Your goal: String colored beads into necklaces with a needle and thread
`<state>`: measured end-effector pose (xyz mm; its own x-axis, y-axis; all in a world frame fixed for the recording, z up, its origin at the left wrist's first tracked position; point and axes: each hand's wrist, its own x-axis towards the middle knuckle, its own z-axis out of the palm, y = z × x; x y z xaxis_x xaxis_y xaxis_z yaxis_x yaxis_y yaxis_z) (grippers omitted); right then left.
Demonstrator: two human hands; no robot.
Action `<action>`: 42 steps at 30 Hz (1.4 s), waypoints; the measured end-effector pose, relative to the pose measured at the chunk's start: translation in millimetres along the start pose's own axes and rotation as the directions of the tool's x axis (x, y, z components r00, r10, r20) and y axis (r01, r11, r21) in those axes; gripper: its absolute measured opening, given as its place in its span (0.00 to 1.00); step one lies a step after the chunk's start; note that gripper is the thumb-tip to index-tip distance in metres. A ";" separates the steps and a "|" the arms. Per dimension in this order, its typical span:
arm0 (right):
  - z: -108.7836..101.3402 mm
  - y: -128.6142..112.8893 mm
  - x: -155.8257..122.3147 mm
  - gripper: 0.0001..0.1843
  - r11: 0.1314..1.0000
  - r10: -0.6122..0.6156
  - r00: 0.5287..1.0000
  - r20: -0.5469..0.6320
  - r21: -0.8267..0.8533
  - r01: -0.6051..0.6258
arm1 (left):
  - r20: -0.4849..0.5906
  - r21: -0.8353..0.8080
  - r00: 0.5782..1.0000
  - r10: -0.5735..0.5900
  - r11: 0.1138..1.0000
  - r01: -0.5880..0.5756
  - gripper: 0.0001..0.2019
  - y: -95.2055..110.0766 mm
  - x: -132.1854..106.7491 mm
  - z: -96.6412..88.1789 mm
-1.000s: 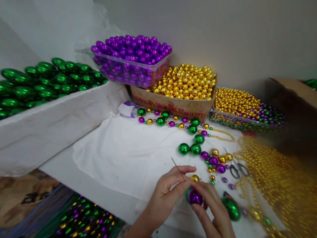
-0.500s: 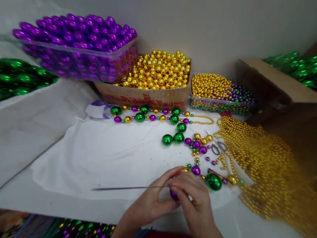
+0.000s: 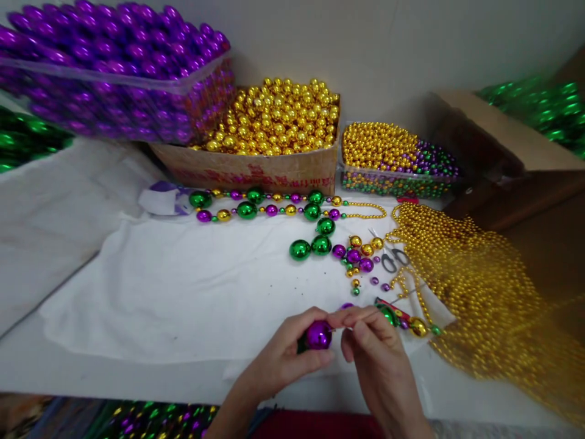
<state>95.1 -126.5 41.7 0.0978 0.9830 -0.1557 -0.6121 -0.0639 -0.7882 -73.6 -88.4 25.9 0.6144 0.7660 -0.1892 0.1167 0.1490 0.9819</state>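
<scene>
My left hand (image 3: 292,347) is closed around a shiny purple bead (image 3: 319,335), held between thumb and fingers, with something dark green partly hidden behind it. My right hand (image 3: 377,341) pinches right beside the bead, and a thin tip shows between the bead and its fingers; what it grips is too small to make out. Behind the right hand lies a strung row of beads, with a big green bead (image 3: 387,315) and a gold bead (image 3: 418,327). Loose purple beads (image 3: 353,256), green beads (image 3: 321,245) and gold beads (image 3: 367,250) lie on the white cloth (image 3: 173,292).
A finished-looking bead strand (image 3: 272,210) lies farther back. Scissors (image 3: 393,260) rest beside a heap of gold bead chains (image 3: 470,274). Along the back stand a purple-bead bin (image 3: 210,91), a cardboard box (image 3: 274,169) of gold beads and a small mixed-bead tub (image 3: 402,180).
The long thin needle that pointed left from my hands no longer shows there. The purple bead is now uncovered in my left hand, and my right hand has shifted right. The camera view has shifted.
</scene>
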 end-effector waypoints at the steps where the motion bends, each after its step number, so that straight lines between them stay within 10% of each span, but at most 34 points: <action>1: -5.3 -9.3 -2.2 0.04 0.999 -0.007 1.000 -0.016 0.032 0.008 | -0.008 0.003 1.000 -0.007 1.000 0.007 0.15 -0.7 1.0 -0.2; 8: -36.6 -68.1 5.6 0.05 0.988 -0.113 0.986 -0.123 0.087 0.124 | -0.082 -0.015 0.995 -0.053 0.999 0.052 0.10 -17.6 10.4 -3.5; 14: -47.9 -36.1 23.6 0.05 0.999 -0.030 0.987 -0.160 0.035 0.037 | -0.231 0.231 0.964 -0.129 0.956 0.183 0.07 -33.4 22.8 -6.2; 21: -81.5 -35.2 17.7 0.09 0.991 -0.085 0.953 -0.290 0.079 0.112 | -0.338 0.644 0.925 -0.171 0.675 0.360 0.02 -29.1 12.3 -14.8; 30: -77.9 -10.0 20.7 0.08 0.998 -0.009 0.959 -0.283 -0.056 -0.007 | -0.186 0.780 0.971 -0.150 0.579 0.239 0.07 -26.6 4.5 -17.1; 37: -87.0 -3.4 7.4 0.15 0.888 0.113 0.960 -0.258 -0.406 -0.214 | 0.085 0.617 0.994 -0.067 0.787 0.000 0.16 -9.0 3.7 -36.1; 42: -84.5 0.9 0.4 0.21 0.883 0.115 0.941 -0.318 -0.402 -0.244 | -0.047 0.523 0.988 0.146 0.846 -0.100 0.12 -12.1 67.4 -8.2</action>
<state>160.9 -140.8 -9.4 0.2714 0.8629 -0.4263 -0.2483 -0.3651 -0.8972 -40.1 -33.5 1.2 0.5873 0.8082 -0.0438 0.4455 -0.2776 0.8511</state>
